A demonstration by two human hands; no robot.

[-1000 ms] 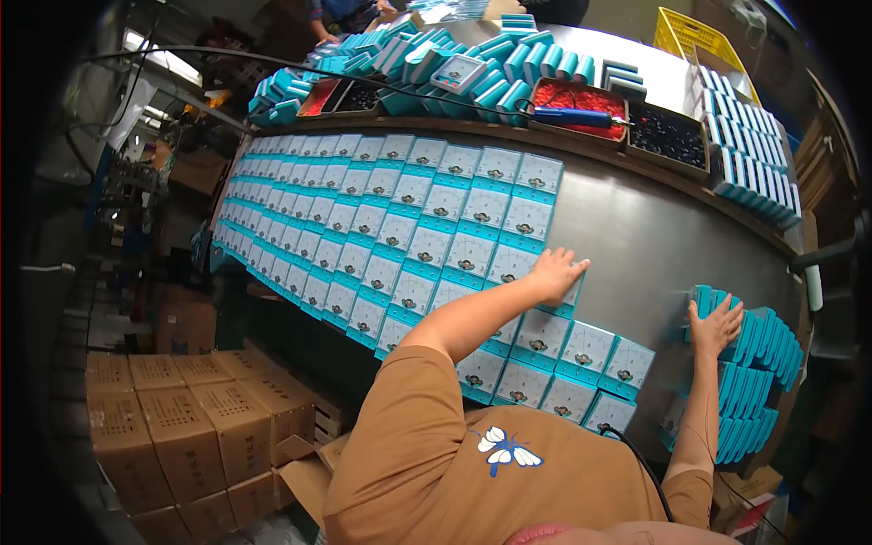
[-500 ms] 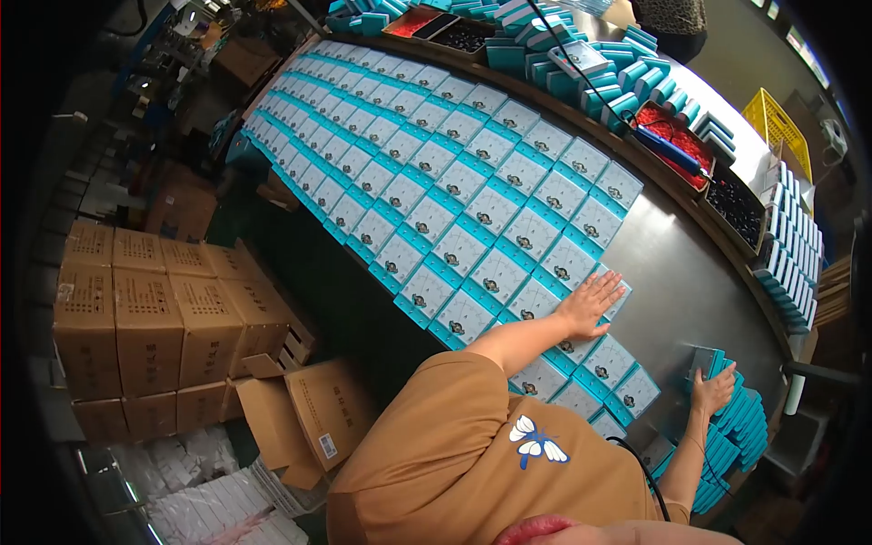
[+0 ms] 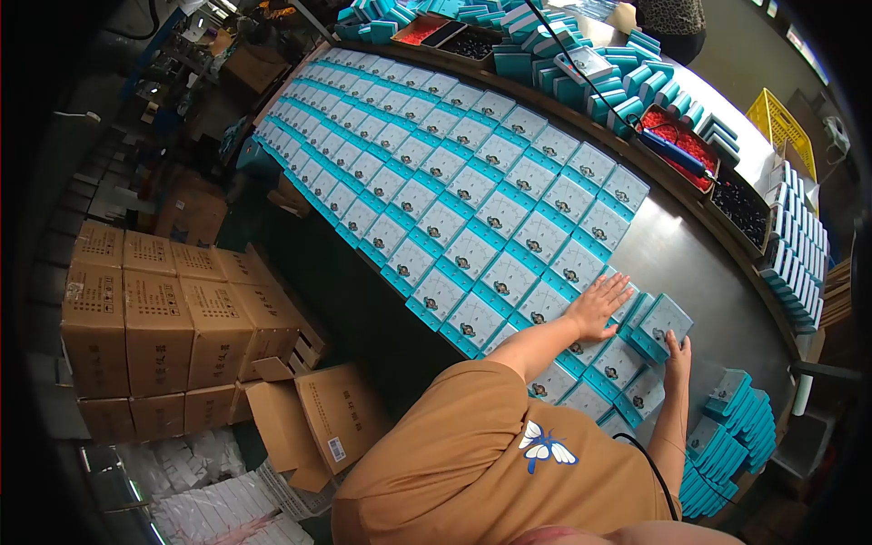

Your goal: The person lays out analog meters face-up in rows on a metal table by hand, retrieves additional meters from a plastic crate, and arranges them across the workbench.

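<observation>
Rows of teal and white panel meters (image 3: 501,211) cover the metal table. My left hand (image 3: 598,305) lies with fingers spread on a meter near the right end of the rows and holds nothing. My right hand (image 3: 676,352) grips the near edge of a small group of meters (image 3: 664,324), which stands by the right end of the rows. Its thumb and fingers press against them; their far side is hidden. Several stacked teal meters (image 3: 729,436) stand at the table's right edge, beyond my right forearm.
Behind the rows are a heap of meters (image 3: 554,54), a red parts tray (image 3: 679,143), a black parts tray (image 3: 740,211) and a blue screwdriver (image 3: 674,153). White meters (image 3: 796,254) stand at the right. Cartons (image 3: 163,327) are stacked at lower left. Another person (image 3: 672,23) is at the top.
My right hand has moved left from the stacks at the right edge, carrying a few meters to beside the rows. My left hand stays on a meter; earlier the view turned and shifted.
</observation>
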